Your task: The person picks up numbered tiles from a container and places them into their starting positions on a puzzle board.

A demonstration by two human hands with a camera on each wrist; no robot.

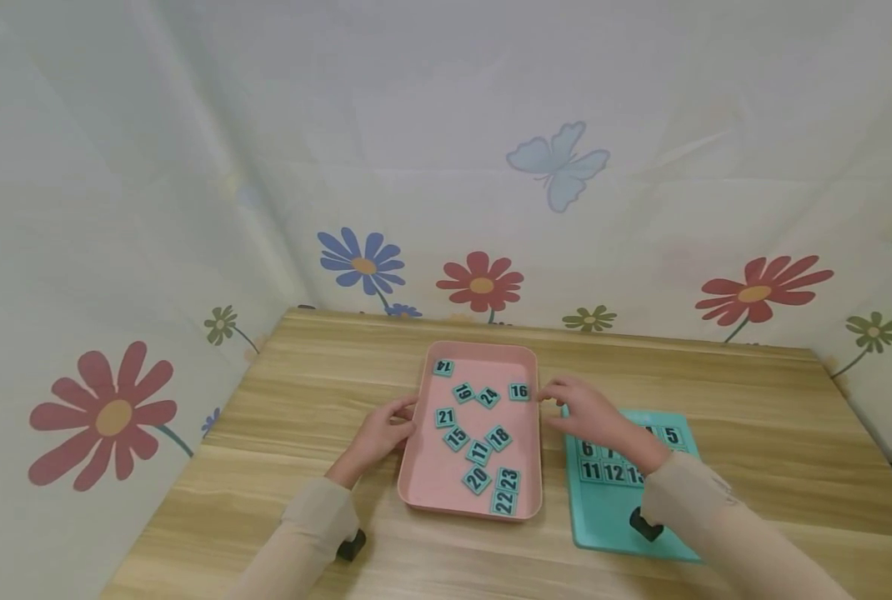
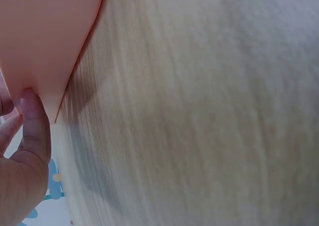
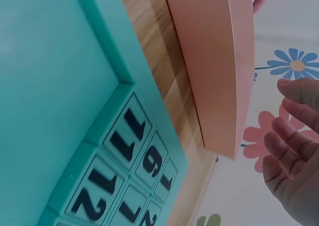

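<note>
My left hand point(image 1: 377, 435) lies along the left side of a pink tray point(image 1: 446, 505), its fingertips right at the rim. In the left wrist view a fingertip point(image 2: 30, 97) touches the tray's outer wall. Number tiles lie loose in the tray, among them a 16 tile point(image 1: 519, 392), a 14 tile point(image 1: 443, 367) and a 22 tile point(image 1: 503, 502). My right hand point(image 1: 596, 417) hovers by the tray's right rim, near the 16 tile. The right wrist view shows its fingers point(image 3: 284, 136) loosely bent, with nothing in them.
Right of the tray lies a teal number board point(image 1: 603, 521), partly hidden by my right forearm. Several tiles fill its upper rows, including an 11 tile point(image 3: 127, 131) and a 12 tile point(image 3: 94, 191). Behind the wooden table point(image 1: 326, 358) hangs a flower-printed curtain point(image 1: 416, 192).
</note>
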